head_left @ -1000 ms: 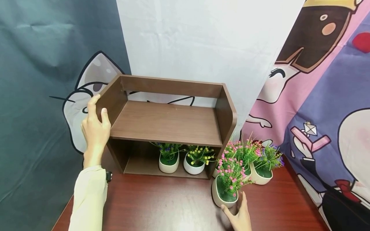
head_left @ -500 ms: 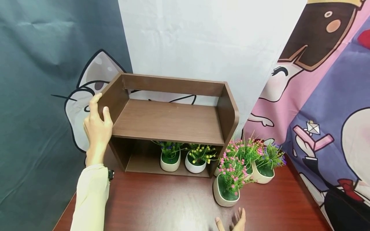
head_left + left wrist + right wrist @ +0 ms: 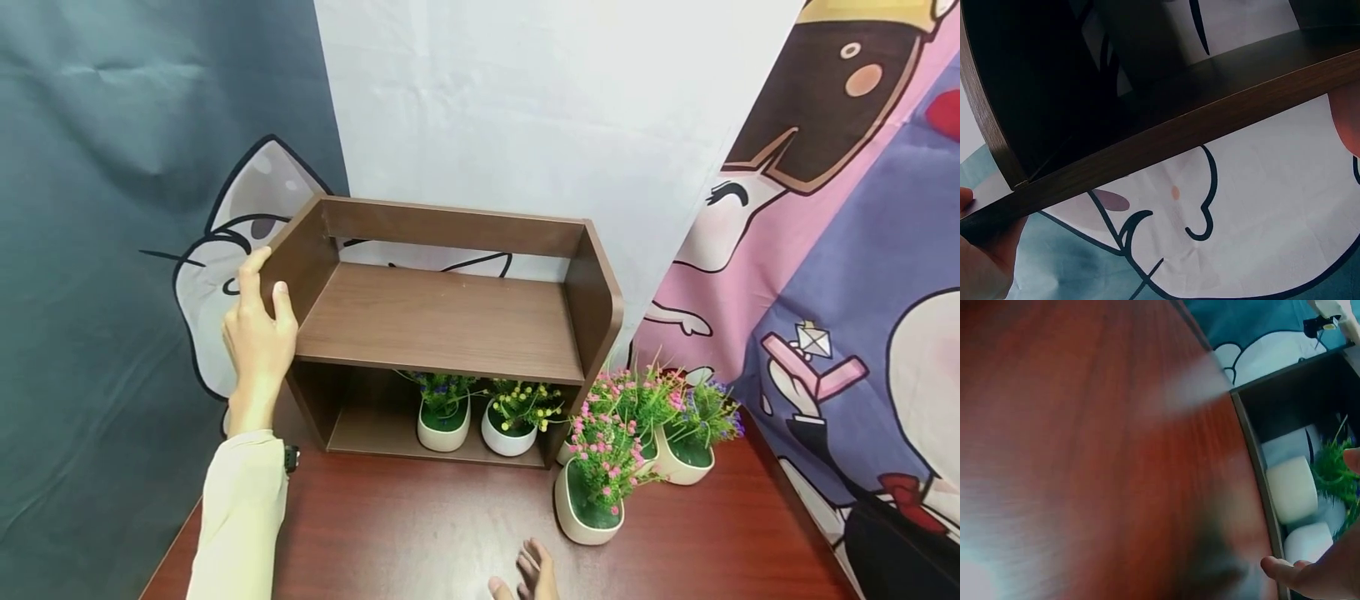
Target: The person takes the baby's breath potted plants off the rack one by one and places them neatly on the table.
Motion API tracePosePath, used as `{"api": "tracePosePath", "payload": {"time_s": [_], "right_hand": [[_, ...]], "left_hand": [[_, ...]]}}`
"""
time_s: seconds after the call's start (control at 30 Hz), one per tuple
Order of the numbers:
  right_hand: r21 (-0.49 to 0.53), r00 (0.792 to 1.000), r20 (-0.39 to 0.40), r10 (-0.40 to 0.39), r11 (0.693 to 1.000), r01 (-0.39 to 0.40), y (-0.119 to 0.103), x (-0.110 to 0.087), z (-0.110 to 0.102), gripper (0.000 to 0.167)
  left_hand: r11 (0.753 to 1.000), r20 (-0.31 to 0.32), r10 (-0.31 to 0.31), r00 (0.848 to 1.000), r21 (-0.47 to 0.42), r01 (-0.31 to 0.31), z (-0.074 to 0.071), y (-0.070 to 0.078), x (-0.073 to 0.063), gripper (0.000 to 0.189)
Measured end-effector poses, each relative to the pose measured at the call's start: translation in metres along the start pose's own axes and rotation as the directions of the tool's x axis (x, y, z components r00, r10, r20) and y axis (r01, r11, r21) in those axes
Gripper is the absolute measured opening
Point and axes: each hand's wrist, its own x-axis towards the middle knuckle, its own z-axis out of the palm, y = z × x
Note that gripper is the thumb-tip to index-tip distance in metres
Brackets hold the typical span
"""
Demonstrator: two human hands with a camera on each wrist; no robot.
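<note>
Sitting smack in the middle was a brown two-tier shelf (image 3: 442, 317), upright on the reddish wooden surface (image 3: 390, 517). I counted the clock from its middle, 12 being away from the person. The left hand (image 3: 258, 342) was at 9, fingers clamped on the left side panel (image 3: 303, 258), with a cream sleeve (image 3: 236, 517) trailing towards 8. The right hand (image 3: 542, 577) was down near 5:30, partly cut off, holding nothing, thumb and fingers apart.

Nearest to that one was a pot of pink flowers (image 3: 596, 492), upright on the surface at about 4:30, so roughly 1 or 2 o'clock from the right hand. It stood in front of a little crowd: more pink flowers (image 3: 645, 404) and, closer to 4, a purple-flowered pot (image 3: 690, 454). The right side panel (image 3: 592, 296) hid a bit of that bunch, and I couldn't tell which pots touched.

The lower tier had a blue-flowered pot (image 3: 444, 421) and a yellow-flowered pot (image 3: 512, 425) side by side around 5 to 6, tops hidden by the upper board (image 3: 375, 350). White cloth (image 3: 570, 108) hung behind at 12.
</note>
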Motion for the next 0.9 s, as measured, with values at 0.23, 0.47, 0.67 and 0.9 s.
{"api": "tracePosePath", "payload": {"time_s": [0.23,0.47,0.67,0.9], "right_hand": [[-0.075,0.993,0.094,-0.064,0.995,0.072,-0.025,0.029,0.018,0.074],[-0.042,0.974,0.163,-0.157,0.985,0.165,-0.030,0.049,0.048,0.079],[-0.128,0.971,0.133,-0.198,0.968,0.215,-0.033,0.067,0.083,0.088],[-0.170,0.962,0.015,-0.274,0.947,0.273,-0.034,0.094,0.116,0.098]], "left_hand": [[1.000,0.004,0.006,1.000,-0.004,-0.006,0.001,0.001,0.000,0.041],[1.000,0.006,-0.003,1.000,-0.003,0.003,0.000,0.000,0.000,0.041],[1.000,0.013,-0.007,1.000,-0.003,0.007,0.000,-0.001,-0.002,0.041],[1.000,0.013,0.001,1.000,-0.008,0.000,0.000,0.000,-0.001,0.042]]}}
